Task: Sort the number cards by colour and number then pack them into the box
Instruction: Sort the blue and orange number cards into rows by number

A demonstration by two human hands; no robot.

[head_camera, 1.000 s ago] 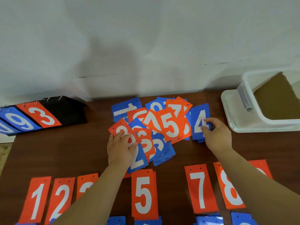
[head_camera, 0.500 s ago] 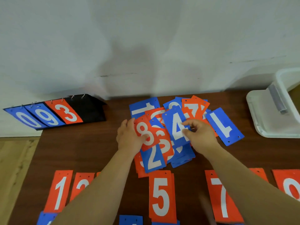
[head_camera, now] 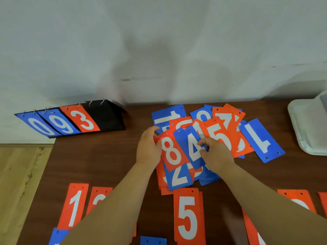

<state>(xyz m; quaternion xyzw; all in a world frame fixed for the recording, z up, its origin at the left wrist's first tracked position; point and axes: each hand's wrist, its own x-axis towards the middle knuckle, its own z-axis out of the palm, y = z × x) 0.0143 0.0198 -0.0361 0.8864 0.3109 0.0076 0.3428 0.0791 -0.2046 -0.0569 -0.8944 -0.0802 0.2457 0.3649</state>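
A loose heap of red and blue number cards (head_camera: 228, 121) lies in the middle of the brown table (head_camera: 99, 160). My left hand (head_camera: 147, 147) grips the left edge of a red 8 card (head_camera: 170, 152) on the heap. My right hand (head_camera: 216, 155) pinches a blue 4 card (head_camera: 192, 147) lying beside the 8. A red 5 card (head_camera: 221, 135) and a blue 1 card (head_camera: 261, 140) lie to the right. Sorted red cards lie in a near row: a 1 (head_camera: 74, 206), a 5 (head_camera: 187, 216) and others under my arms. The white box (head_camera: 307, 128) is at the right edge.
A black flip scoreboard (head_camera: 104, 117) showing blue 0, blue 9 and red 3 lies at the table's back left, against the white wall. Blue cards (head_camera: 153, 241) peek in at the bottom edge. The wooden floor (head_camera: 19, 174) shows past the table's left edge.
My right hand carried the blue 4 card from the heap's right side to its middle, beside the red 8. The red 5 is uncovered again. The view has shifted left.
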